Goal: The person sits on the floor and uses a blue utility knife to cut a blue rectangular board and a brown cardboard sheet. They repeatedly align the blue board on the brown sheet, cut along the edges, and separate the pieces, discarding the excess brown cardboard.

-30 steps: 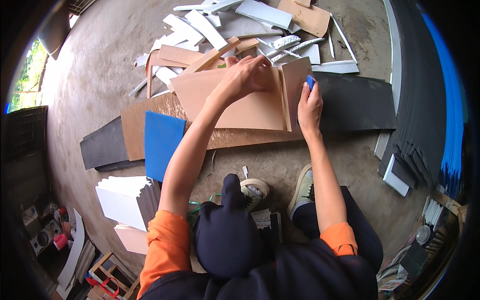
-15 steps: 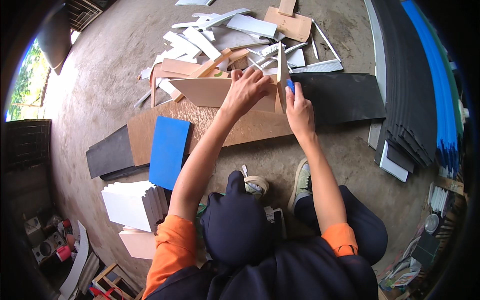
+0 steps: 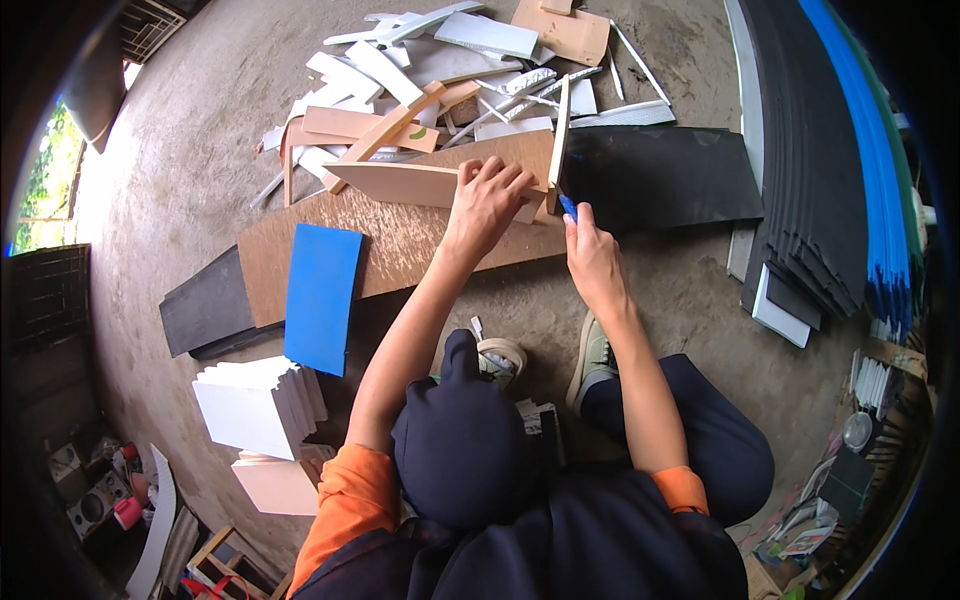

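Observation:
My left hand (image 3: 488, 205) is closed over the top edge of a beige foam-like sheet (image 3: 400, 184), pressing it on a brown wooden board (image 3: 400, 240). At the sheet's right end, a narrow pale offcut strip (image 3: 561, 130) stands tilted on edge. My right hand (image 3: 597, 262) grips a blue-handled cutter (image 3: 568, 208), its tip close to the lower end of that strip. The blade itself is too small to make out. A blue rectangular sheet (image 3: 323, 298) lies on the board's near left part.
White and beige offcuts (image 3: 400, 75) are heaped beyond the board. Black sheets (image 3: 660, 185) lie under it and to its right. Stacked white pieces (image 3: 250, 405) stand at the near left. Tall black and blue sheets (image 3: 815, 150) line the right side.
My right hand has drawn the cutter toward me, along the sheet's right end. The narrow strip has shifted and now leans apart from the sheet at its top. My left hand stays on the sheet.

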A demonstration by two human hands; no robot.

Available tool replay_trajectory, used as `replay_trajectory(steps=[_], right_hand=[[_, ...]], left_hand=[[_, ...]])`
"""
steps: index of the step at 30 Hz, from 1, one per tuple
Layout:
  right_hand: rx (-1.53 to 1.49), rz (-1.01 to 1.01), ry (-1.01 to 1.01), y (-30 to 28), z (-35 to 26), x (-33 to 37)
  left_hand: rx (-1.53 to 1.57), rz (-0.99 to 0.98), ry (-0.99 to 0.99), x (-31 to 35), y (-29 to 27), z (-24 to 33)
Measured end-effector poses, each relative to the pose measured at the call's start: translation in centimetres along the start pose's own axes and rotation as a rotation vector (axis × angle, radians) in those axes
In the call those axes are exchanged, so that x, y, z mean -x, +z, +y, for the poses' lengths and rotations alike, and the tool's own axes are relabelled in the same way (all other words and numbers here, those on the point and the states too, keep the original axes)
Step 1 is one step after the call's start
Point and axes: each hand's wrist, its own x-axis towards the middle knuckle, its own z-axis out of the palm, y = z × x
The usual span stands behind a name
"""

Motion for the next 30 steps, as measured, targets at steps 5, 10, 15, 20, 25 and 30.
replay_trajectory(steps=[5, 10, 15, 20, 25, 30], right_hand=[[0.026, -0.054, 0.045, 0.0, -0.6, 0.0], [0.062, -0.084, 0.076, 0.4, -0.9, 0.0], [0.079, -0.101, 0.094, 0.1, -1.6, 0.0], [0.128, -0.097, 0.106, 0.4, -2.4, -1.0], [0.081, -0.137, 0.133, 0.3, -2.0, -0.1], [0.062, -0.161, 0.179, 1.3, -1.8, -0.9]], left_hand=[[0.009, -0.018, -0.008, 0.1, -0.1, -0.1], [-0.014, 0.008, 0.0, 0.1, 0.1, -0.3], [0.004, -0.008, -0.007, 0.1, -0.1, -0.2], [-0.029, 0.0, -0.008, 0.2, 0.1, 0.0], [-0.077, -0.033, -0.023, 0.1, -0.1, 0.1], [-0.039, -0.053, -0.009, 0.1, -0.8, 0.1]])
